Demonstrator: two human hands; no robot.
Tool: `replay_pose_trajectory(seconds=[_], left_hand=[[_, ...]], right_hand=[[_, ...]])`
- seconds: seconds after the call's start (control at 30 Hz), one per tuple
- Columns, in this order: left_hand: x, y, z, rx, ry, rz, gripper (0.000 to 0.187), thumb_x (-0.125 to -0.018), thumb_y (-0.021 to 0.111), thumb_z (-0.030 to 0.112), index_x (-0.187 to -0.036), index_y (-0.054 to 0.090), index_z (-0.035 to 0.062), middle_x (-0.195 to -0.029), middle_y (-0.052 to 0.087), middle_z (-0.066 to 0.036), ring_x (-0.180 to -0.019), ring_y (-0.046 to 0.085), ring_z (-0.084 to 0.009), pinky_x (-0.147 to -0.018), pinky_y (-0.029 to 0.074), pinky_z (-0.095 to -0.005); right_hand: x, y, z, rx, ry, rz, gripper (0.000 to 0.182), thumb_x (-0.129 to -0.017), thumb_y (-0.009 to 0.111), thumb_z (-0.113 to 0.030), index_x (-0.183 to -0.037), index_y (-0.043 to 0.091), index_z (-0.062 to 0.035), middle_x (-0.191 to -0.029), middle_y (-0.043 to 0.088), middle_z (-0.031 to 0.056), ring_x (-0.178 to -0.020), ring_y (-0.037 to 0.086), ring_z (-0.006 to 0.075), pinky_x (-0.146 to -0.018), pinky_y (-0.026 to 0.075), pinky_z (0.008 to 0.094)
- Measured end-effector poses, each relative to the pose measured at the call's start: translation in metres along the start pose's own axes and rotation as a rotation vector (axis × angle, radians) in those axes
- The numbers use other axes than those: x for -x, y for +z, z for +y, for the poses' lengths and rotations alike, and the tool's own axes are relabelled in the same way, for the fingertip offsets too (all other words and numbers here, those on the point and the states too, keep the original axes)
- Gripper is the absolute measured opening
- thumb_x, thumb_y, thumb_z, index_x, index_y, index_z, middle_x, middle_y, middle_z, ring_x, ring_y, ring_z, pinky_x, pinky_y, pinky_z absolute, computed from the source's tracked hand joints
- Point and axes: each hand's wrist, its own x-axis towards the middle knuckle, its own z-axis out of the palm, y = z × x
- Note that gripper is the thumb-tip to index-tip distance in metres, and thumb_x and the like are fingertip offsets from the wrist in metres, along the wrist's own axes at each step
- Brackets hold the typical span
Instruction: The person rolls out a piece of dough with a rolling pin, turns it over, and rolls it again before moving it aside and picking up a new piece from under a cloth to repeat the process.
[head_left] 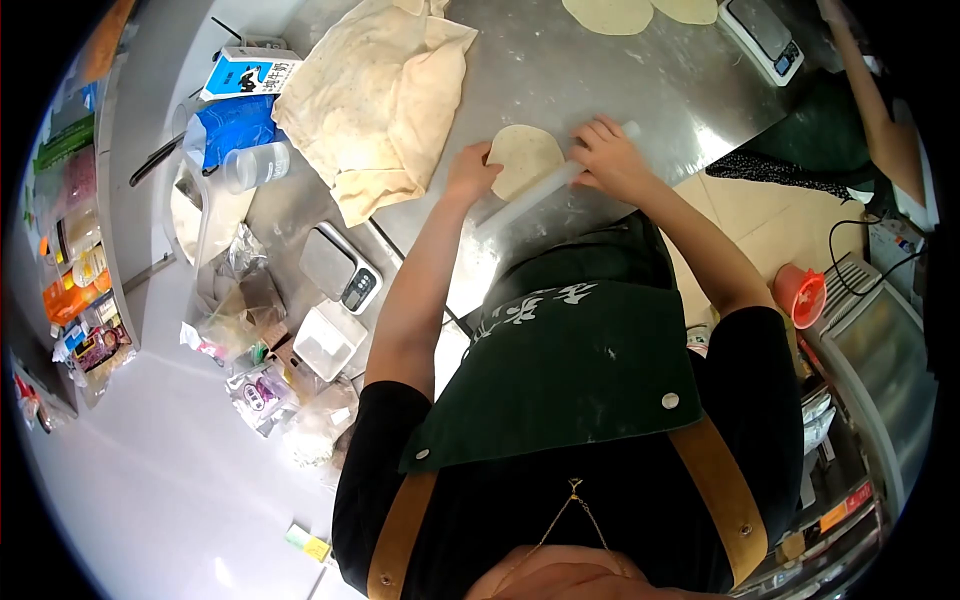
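One dough round (526,164): left fingers (489,171) at edge, grip unclear; right fingers (592,143) curled over rolling pin (535,194).

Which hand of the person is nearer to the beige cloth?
Left. The left hand is beside the beige cloth, at the dough disc; the right hand is farther away, across the disc, on the rolling pin.
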Motion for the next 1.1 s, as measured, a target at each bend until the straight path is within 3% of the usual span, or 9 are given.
replay_pose_trajectory(seconds=[0.1, 0.2, 0.3, 0.43, 0.53, 0.73, 0.83, 0.9, 1.1], left_hand=[[-0.003, 0.001, -0.009, 0.230, -0.017, -0.014, 0.025, -0.079, 0.067, 0.010, -0.101, 0.067, -0.0014, -0.085, 0.067, -0.013, -0.077, 0.062, -0.0229, -0.070, 0.048, -0.0335], [-0.004, 0.008, -0.016, 0.508, -0.029, -0.020, 0.023, -0.084, 0.064, 0.007, -0.104, 0.066, -0.0044, -0.087, 0.066, -0.007, -0.077, 0.060, -0.0154, -0.069, 0.047, -0.0286], [-0.005, 0.003, -0.012, 0.676, -0.039, -0.021, 0.025, -0.087, 0.063, 0.005, -0.109, 0.065, -0.0056, -0.091, 0.067, -0.005, -0.080, 0.060, -0.0127, -0.071, 0.047, -0.0255], [-0.012, -0.001, -0.007, 0.777, -0.025, -0.065, 0.027, -0.087, 0.064, 0.005, -0.112, 0.065, -0.0052, -0.092, 0.067, -0.005, -0.081, 0.059, -0.0123, -0.072, 0.047, -0.0254], [-0.019, -0.003, -0.005, 0.668, 0.025, -0.041, 0.021, -0.079, 0.068, 0.008, -0.096, 0.069, -0.0049, -0.080, 0.066, -0.007, -0.071, 0.059, -0.0141, -0.064, 0.046, -0.0298], [-0.018, -0.020, 0.021, 0.160, 0.059, -0.125, 0.027, -0.076, 0.071, 0.013, -0.096, 0.069, -0.0048, -0.078, 0.065, -0.011, -0.072, 0.058, -0.0146, -0.066, 0.046, -0.0304], [-0.028, -0.011, 0.010, 0.099, 0.131, -0.082, 0.027, -0.073, 0.071, 0.017, -0.095, 0.071, 0.0021, -0.089, 0.068, -0.018, -0.081, 0.066, -0.0330, -0.070, 0.049, -0.0411], [-0.025, -0.007, 0.009, 0.049, 0.148, -0.022, 0.026, -0.074, 0.070, 0.016, -0.096, 0.070, 0.0025, -0.090, 0.068, -0.018, -0.085, 0.066, -0.0340, -0.072, 0.050, -0.0418], [0.026, -0.009, 0.056, -0.118, 0.139, 0.113, 0.025, -0.077, 0.069, 0.014, -0.099, 0.068, 0.0026, -0.090, 0.068, -0.019, -0.089, 0.065, -0.0355, -0.075, 0.050, -0.0431]], right_hand=[[-0.024, 0.019, -0.006, 0.053, 0.137, 0.031, 0.036, -0.080, 0.068, -0.032, -0.105, 0.062, -0.0064, -0.125, 0.054, 0.0140, -0.121, 0.048, 0.0305, -0.111, 0.031, 0.0489], [-0.030, 0.044, -0.016, 0.168, 0.288, 0.273, 0.041, -0.087, 0.060, -0.032, -0.118, 0.058, -0.0048, -0.135, 0.049, 0.0176, -0.128, 0.044, 0.0333, -0.110, 0.030, 0.0520], [-0.009, 0.048, -0.021, 0.172, 0.279, 0.242, 0.048, -0.089, 0.055, -0.029, -0.131, 0.050, -0.0050, -0.144, 0.043, 0.0188, -0.134, 0.039, 0.0356, -0.111, 0.028, 0.0542], [-0.067, 0.049, -0.009, 0.227, 0.343, 0.161, 0.056, -0.088, 0.056, -0.032, -0.137, 0.046, -0.0063, -0.145, 0.041, 0.0186, -0.135, 0.038, 0.0362, -0.110, 0.028, 0.0560], [-0.074, 0.050, -0.009, 0.212, 0.319, 0.193, 0.057, -0.089, 0.054, -0.034, -0.138, 0.046, -0.0062, -0.147, 0.040, 0.0185, -0.136, 0.036, 0.0355, -0.111, 0.027, 0.0557], [-0.062, 0.049, -0.012, 0.223, 0.286, 0.130, 0.057, -0.092, 0.052, -0.035, -0.139, 0.043, -0.0037, -0.148, 0.038, 0.0191, -0.136, 0.036, 0.0348, -0.111, 0.027, 0.0517], [-0.093, 0.046, -0.004, 0.226, 0.235, 0.183, 0.058, -0.092, 0.053, -0.036, -0.139, 0.044, -0.0035, -0.148, 0.038, 0.0185, -0.136, 0.037, 0.0343, -0.111, 0.028, 0.0512], [-0.074, 0.049, -0.003, 0.219, 0.178, 0.200, 0.057, -0.091, 0.054, -0.036, -0.137, 0.046, -0.0031, -0.147, 0.039, 0.0181, -0.135, 0.037, 0.0342, -0.111, 0.029, 0.0508], [0.021, 0.026, -0.002, -0.020, -0.003, 0.075, 0.047, -0.075, 0.074, -0.025, -0.116, 0.060, -0.0077, -0.141, 0.045, 0.0144, -0.134, 0.039, 0.0312, -0.112, 0.029, 0.0488]])
